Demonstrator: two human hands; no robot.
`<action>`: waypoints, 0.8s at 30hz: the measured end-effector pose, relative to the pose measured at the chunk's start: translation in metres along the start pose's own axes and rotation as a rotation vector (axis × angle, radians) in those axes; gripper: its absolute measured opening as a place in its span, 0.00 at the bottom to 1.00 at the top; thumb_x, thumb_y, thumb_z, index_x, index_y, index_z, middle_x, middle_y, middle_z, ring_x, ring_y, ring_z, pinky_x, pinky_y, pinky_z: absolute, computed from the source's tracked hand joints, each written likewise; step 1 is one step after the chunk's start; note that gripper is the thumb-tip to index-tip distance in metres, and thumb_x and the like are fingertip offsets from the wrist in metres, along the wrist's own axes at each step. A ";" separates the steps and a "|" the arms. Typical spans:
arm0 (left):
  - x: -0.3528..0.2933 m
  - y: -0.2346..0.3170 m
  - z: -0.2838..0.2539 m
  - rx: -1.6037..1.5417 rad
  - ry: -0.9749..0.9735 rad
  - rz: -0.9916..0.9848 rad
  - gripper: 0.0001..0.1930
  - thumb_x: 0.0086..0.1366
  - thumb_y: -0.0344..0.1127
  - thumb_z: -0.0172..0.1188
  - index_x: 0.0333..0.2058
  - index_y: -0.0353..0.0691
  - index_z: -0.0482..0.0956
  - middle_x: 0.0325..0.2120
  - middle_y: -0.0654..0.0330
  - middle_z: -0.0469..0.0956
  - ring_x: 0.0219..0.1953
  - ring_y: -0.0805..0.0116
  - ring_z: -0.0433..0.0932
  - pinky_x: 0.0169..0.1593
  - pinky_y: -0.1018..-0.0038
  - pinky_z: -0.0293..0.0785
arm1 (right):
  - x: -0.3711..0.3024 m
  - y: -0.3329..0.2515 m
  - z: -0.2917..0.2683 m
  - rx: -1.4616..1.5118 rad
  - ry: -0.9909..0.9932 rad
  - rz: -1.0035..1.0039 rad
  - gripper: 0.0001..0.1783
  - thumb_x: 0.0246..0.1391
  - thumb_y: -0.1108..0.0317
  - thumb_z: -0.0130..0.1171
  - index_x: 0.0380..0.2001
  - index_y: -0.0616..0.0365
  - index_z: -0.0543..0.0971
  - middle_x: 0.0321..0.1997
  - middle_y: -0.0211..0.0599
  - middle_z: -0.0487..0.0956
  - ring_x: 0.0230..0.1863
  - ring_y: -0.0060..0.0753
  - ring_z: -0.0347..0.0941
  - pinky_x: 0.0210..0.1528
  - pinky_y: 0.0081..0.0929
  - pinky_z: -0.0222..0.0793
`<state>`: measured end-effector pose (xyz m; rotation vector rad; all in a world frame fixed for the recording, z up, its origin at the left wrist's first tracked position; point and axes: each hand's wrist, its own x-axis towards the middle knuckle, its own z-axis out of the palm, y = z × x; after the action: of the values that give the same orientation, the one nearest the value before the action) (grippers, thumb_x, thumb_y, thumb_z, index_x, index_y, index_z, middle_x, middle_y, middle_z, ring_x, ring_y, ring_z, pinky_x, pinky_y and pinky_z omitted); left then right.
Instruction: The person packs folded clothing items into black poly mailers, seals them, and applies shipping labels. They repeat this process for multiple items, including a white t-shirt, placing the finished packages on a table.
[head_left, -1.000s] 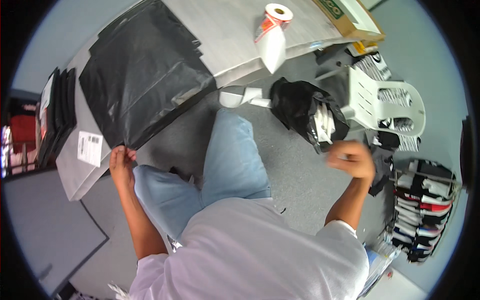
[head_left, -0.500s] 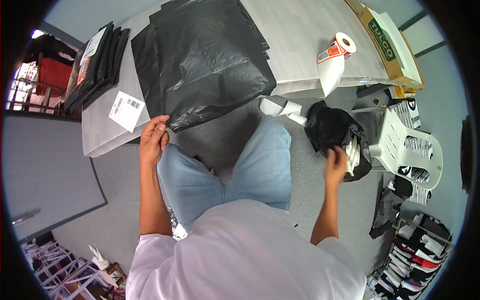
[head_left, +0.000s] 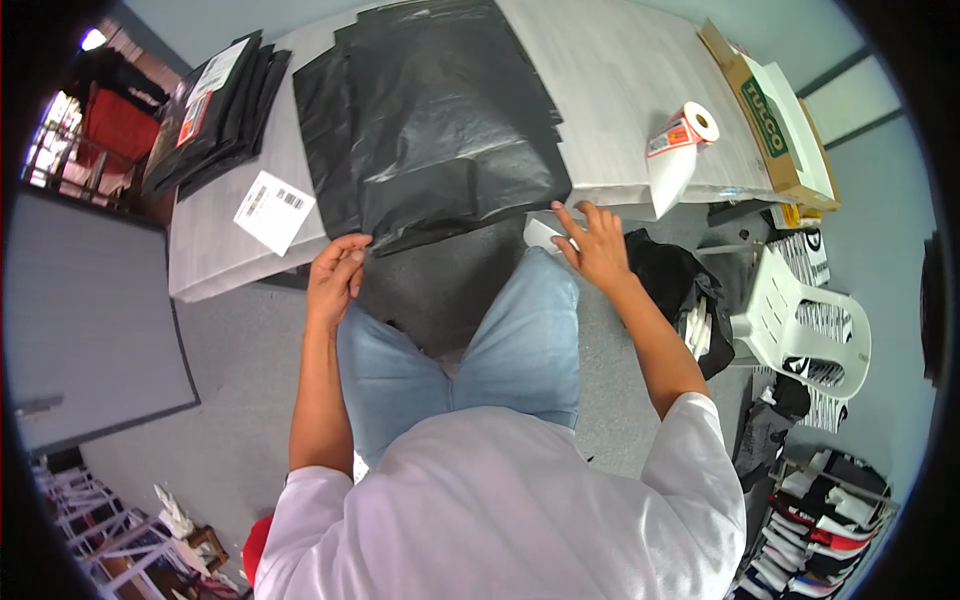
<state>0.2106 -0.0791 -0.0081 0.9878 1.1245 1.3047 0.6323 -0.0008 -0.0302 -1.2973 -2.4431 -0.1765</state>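
Note:
Black plastic mailing bags point(head_left: 455, 130) lie stacked flat on the table, the near edge of the top one overhanging toward me. My left hand point(head_left: 338, 278) pinches the near left corner of that edge between thumb and fingers. At the near right corner is my right hand point(head_left: 597, 245), fingers apart and fingertips by the plastic; whether they touch it I cannot tell. Left of the bags, a white printed label point(head_left: 275, 212) rests on the table. Further left sits a pile of filled black parcels point(head_left: 215, 115), the top one bearing white and orange labels.
A roll of stickers point(head_left: 690, 130) stands on the right of the table point(head_left: 600, 90), its strip hanging over the edge. Behind it is a cardboard box point(head_left: 775, 130). A black rubbish bag point(head_left: 665, 265) and a white plastic chair point(head_left: 800, 320) are on the floor to the right.
My right hand has left the rubbish bag and come up to the mailing bag's near right corner, its fingers spreading. My left hand stays at the left corner. The whole view has shifted slightly.

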 end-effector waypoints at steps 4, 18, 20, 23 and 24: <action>-0.004 -0.001 -0.003 0.008 0.003 0.002 0.13 0.65 0.25 0.56 0.48 0.35 0.79 0.31 0.67 0.76 0.18 0.83 0.64 0.21 0.83 0.59 | -0.007 -0.002 -0.016 0.050 0.167 -0.097 0.28 0.51 0.52 0.66 0.54 0.48 0.77 0.55 0.45 0.70 0.53 0.49 0.67 0.53 0.45 0.60; 0.014 0.036 0.013 0.662 0.149 0.473 0.16 0.54 0.20 0.67 0.43 0.37 0.81 0.26 0.67 0.74 0.18 0.82 0.61 0.26 0.81 0.61 | 0.064 0.011 -0.063 0.506 0.178 -0.225 0.15 0.42 0.80 0.60 0.33 0.58 0.67 0.57 0.50 0.74 0.64 0.58 0.67 0.66 0.51 0.60; 0.020 0.043 0.021 0.726 0.140 0.598 0.15 0.53 0.19 0.67 0.40 0.37 0.80 0.29 0.62 0.75 0.19 0.79 0.63 0.26 0.79 0.63 | 0.066 0.014 -0.061 0.548 0.173 -0.217 0.15 0.43 0.80 0.60 0.33 0.58 0.66 0.53 0.48 0.76 0.60 0.55 0.70 0.66 0.51 0.60; 0.029 0.043 0.021 0.806 0.105 0.707 0.15 0.50 0.18 0.65 0.38 0.38 0.78 0.34 0.58 0.76 0.25 0.71 0.71 0.29 0.76 0.67 | 0.070 0.017 -0.058 0.596 0.175 -0.198 0.15 0.44 0.79 0.59 0.34 0.58 0.66 0.47 0.45 0.80 0.55 0.51 0.75 0.66 0.51 0.61; 0.032 0.043 0.020 0.868 0.116 0.745 0.15 0.49 0.18 0.64 0.37 0.38 0.78 0.34 0.58 0.76 0.28 0.69 0.73 0.32 0.74 0.68 | 0.069 0.017 -0.058 0.598 0.171 -0.183 0.14 0.45 0.79 0.59 0.34 0.58 0.66 0.45 0.44 0.80 0.53 0.49 0.75 0.65 0.50 0.62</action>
<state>0.2195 -0.0440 0.0361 2.1422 1.5284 1.4545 0.6260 0.0465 0.0484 -0.7650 -2.2136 0.3576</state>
